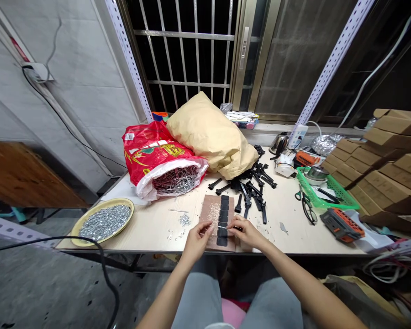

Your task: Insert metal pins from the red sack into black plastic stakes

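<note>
A brown board [207, 206] lies at the table's front edge, with a column of black square pieces [223, 206] along it and small pale bits [212, 214] scattered to their left. My left hand [197, 240] is over the board's lower left, thumb and fingertips pinched together; anything between them is too small to make out. From the right, my right hand [247, 232] reaches to the column, its fingers closed at one of the lower black pieces. What it pinches is hidden. Small silver parts [184, 220] lie on the table left of the board.
A yellow bowl [131, 214] of small metal parts stands at left. Behind are a red bag [147, 146] of screw-like pieces and a tan sack [208, 132]. Black plastic parts [256, 194] are heaped beyond the board. At right: scissors [304, 201], a green basket [342, 194], an orange-black battery [342, 225], cardboard boxes [380, 192].
</note>
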`<state>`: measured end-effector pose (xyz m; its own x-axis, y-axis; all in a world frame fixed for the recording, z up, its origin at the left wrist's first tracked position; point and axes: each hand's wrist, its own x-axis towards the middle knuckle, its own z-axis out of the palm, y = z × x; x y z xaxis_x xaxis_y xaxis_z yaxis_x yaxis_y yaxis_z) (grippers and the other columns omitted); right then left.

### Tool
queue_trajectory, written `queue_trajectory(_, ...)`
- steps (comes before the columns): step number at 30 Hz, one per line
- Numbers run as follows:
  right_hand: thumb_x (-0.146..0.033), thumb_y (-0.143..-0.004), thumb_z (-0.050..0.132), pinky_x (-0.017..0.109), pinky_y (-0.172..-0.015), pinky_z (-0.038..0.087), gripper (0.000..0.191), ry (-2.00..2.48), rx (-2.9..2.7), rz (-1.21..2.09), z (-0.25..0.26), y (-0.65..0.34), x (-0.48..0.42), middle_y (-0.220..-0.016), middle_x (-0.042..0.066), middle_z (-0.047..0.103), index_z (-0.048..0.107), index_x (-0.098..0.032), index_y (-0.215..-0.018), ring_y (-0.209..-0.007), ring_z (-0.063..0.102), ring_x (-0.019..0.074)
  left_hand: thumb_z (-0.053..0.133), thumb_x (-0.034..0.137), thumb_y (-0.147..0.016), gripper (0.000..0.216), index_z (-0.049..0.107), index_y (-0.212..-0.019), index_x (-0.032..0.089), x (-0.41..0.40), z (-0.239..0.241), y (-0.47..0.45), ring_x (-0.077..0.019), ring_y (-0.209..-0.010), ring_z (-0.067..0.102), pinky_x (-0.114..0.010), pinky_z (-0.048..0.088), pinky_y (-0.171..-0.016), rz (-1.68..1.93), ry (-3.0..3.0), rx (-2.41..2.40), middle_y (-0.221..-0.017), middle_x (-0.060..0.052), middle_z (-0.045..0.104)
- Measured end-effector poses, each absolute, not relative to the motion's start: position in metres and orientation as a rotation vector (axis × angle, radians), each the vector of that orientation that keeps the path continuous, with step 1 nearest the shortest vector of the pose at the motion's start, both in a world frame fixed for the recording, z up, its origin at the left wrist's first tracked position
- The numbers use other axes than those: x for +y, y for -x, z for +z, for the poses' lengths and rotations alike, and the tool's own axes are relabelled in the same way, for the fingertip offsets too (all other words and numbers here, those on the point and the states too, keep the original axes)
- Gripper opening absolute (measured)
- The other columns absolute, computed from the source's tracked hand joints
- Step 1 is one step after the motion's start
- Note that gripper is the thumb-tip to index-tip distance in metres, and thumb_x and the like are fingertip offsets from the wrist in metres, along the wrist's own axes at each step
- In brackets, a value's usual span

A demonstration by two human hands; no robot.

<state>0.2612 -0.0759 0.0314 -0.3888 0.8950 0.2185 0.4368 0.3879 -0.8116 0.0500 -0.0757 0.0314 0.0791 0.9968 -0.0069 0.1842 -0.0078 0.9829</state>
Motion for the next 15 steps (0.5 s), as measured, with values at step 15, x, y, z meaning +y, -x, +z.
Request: queue_trajectory(15,-0.053,-0.066,0.053,0.031,-0.057,0.049,0.031,2.209,-1.355,0.888,-0.041,-0.507,-0.332,-0.073,0.010,0.066,0.065,-0.024,-0.067,-0.066,0.061,0.0239,0.060,0.047,-0.065,0.043,0.064,-0.089,0.011,-0.054,0.011,-0.034,-0.0141,-0.061,0.056,-0.024,0.045,-0.059,1.102,-1.261,1.379,-0.077,-0.007,0.066)
